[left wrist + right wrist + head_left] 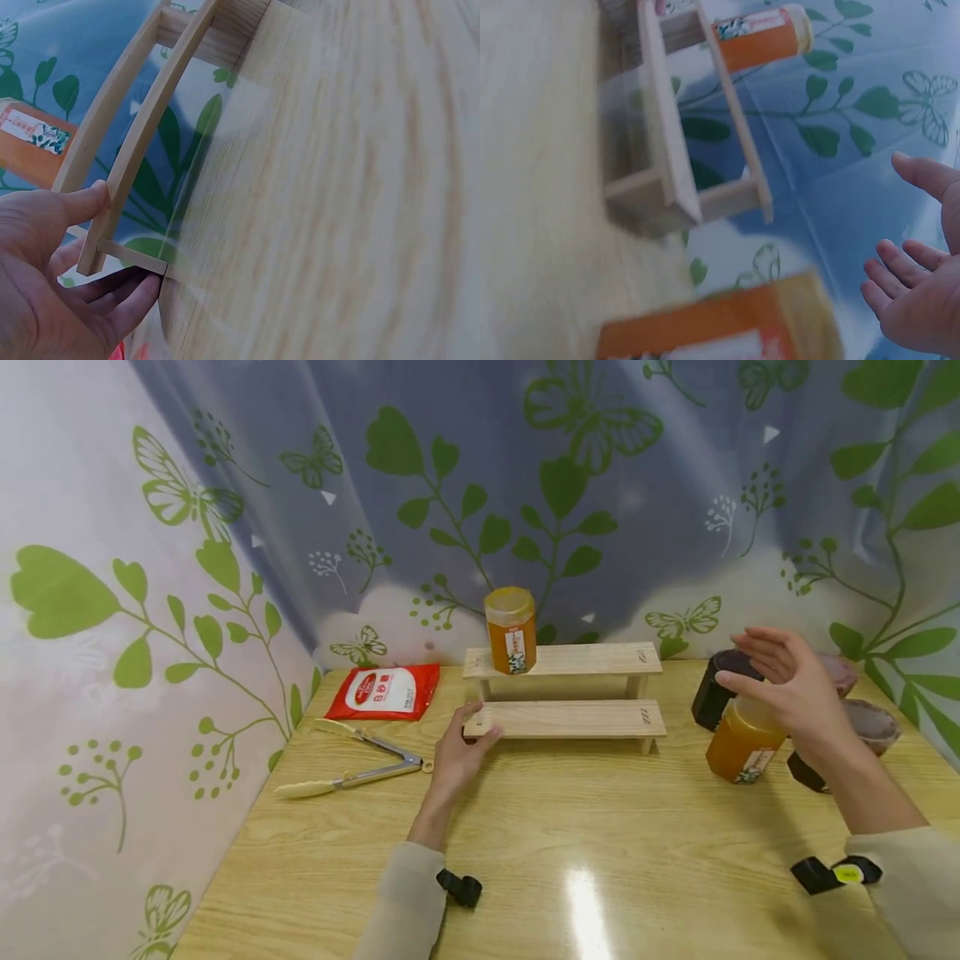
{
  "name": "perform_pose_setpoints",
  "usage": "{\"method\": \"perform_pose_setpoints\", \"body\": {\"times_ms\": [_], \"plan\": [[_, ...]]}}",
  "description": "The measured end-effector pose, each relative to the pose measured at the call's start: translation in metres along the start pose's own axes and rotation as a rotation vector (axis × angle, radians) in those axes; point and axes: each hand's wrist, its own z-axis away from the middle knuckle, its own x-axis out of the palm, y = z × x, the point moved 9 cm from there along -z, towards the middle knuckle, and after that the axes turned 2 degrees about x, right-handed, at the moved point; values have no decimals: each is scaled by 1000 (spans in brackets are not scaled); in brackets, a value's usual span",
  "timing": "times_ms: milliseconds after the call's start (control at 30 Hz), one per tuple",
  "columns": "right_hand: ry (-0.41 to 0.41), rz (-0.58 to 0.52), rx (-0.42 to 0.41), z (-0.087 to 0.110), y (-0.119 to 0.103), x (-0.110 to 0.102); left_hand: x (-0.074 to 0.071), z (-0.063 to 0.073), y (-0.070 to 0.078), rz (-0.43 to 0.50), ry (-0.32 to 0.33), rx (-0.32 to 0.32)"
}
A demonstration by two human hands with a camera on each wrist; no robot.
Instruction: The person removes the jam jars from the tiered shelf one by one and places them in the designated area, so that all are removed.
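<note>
My left hand (pixel 459 756) grips the left end of a two-step wooden rack (pixel 570 718), thumb at the lower step's edge. The left wrist view shows the fingers round the end support (pixel 133 256). A jar of orange-amber contents (pixel 512 631) with a yellowish lid and white label stands on the upper step, towards its left. My right hand (pixel 802 693) is raised with fingers spread and holds nothing. Just below it, a similar amber jar (pixel 738 747) stands on the table, its top partly hidden by the hand.
Metal tongs (pixel 382 771) with cream tips lie spread left of the rack. Behind them lies a red and white packet (pixel 386 692). Dark jars (pixel 712 693) stand around the right hand, partly covered by it. A patterned curtain (pixel 480 485) hangs along the back.
</note>
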Motion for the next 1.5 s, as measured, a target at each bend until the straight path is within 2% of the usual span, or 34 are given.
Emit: {"method": "perform_pose_setpoints", "body": {"times_ms": [300,433,567,700,967,1233,1367,1500], "plan": [[-73,-86,-46,-36,-36,46,0,1,0,5,-5,-6],[-114,-152,-39,-50,-47,72,0,0,0,8,-3,-3],[-161,-193,-66,-62,-58,100,-1,0,0,8,3,-3],[-191,-197,-81,-74,-63,127,-2,-1,1,7,5,3],[-254,-161,-25,-94,-59,182,-2,-1,1,6,3,3],[-262,-177,-21,-106,-66,228,-2,1,1,14,1,-1],[-229,-184,-17,-108,-71,242,-2,2,2,12,-4,0],[-175,-143,-9,-110,-73,249,-2,2,3,16,-8,9]]}}
